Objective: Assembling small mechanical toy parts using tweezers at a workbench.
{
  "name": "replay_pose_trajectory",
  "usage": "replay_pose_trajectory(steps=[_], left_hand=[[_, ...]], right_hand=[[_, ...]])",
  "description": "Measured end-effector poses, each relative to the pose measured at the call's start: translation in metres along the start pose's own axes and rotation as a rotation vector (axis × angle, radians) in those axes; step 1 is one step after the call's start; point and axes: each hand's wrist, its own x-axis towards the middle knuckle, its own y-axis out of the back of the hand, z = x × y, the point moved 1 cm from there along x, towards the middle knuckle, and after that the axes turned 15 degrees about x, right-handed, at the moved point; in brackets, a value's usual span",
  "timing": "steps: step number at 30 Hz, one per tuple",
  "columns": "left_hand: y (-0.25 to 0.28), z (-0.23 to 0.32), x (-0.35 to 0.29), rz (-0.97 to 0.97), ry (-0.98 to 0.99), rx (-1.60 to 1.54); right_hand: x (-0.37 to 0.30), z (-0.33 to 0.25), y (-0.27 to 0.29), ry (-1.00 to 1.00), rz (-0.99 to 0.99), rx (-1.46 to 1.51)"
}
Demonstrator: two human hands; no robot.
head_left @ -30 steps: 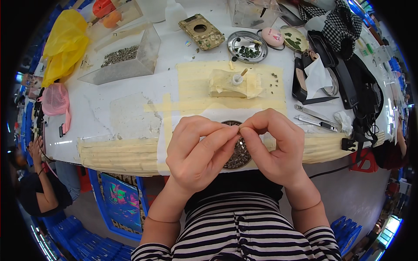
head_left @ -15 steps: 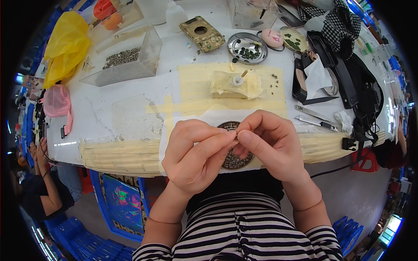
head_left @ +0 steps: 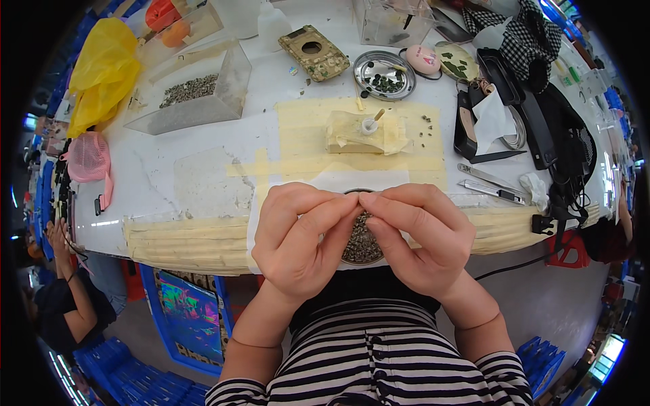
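White table (head_left: 203, 135) near edge | left hand (head_left: 298, 237), right hand (head_left: 420, 237) fingers meeting over dish (head_left: 362, 247)

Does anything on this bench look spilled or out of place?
Yes, mildly: small dark bits lie scattered loose on the taped yellow sheet, outside the round metal dish. The hands are pinched together, hiding whatever they hold.

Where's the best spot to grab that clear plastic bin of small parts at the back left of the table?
Probably grip the clear bin by its tall right end wall, coming from above: that upright rim stands free, while its front side slopes low and open toward the small parts.
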Motion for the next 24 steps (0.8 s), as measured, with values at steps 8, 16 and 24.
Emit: replay_pose_trajectory(steps=[8, 16, 24], left_hand=[[0.0038, 0.0009, 0.0015, -0.004, -0.008, -0.044], [0.0046, -0.0005, 0.0015, -0.011, -0.035, -0.079], [0.0025, -0.0009, 0.0006, 0.003, 0.012, -0.046]], right_hand=[[-0.0029, 0.0018, 0.0048, -0.42, -0.015, 0.438], [-0.0017, 0.0043, 0.0045, -0.765, 0.007, 0.867], [0.0017, -0.0012, 0.0037, -0.164, 0.003, 0.181]])
